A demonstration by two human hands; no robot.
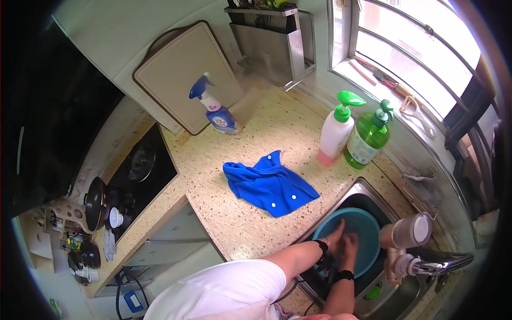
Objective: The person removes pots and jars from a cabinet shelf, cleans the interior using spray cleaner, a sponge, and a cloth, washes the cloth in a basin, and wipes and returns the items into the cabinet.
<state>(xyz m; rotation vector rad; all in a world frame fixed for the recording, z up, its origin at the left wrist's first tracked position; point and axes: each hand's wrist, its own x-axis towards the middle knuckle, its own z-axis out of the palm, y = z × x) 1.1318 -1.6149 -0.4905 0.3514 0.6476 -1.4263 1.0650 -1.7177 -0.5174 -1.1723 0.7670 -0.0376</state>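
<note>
Both my hands are close together inside a teal basin [368, 257] that sits in the sink. My left hand [335, 238] has at least one finger stretched out, and the rest show only in part. Beside it, my right hand [349, 248] is curled closed, and whatever it may hold is hidden. Dark bands circle both wrists. What lies under the hands in the basin is too dark to make out. A crumpled blue cloth with white snap buttons [266, 184] lies on the counter, left of the sink.
A white pump bottle [337, 130] and a green pump bottle [368, 138] stand behind the sink. The faucet [426, 264] with a cylindrical filter [408, 232] juts over its right side. A blue spray bottle [221, 117] stands before a cutting board [181, 74]. The stove [141, 176] is left.
</note>
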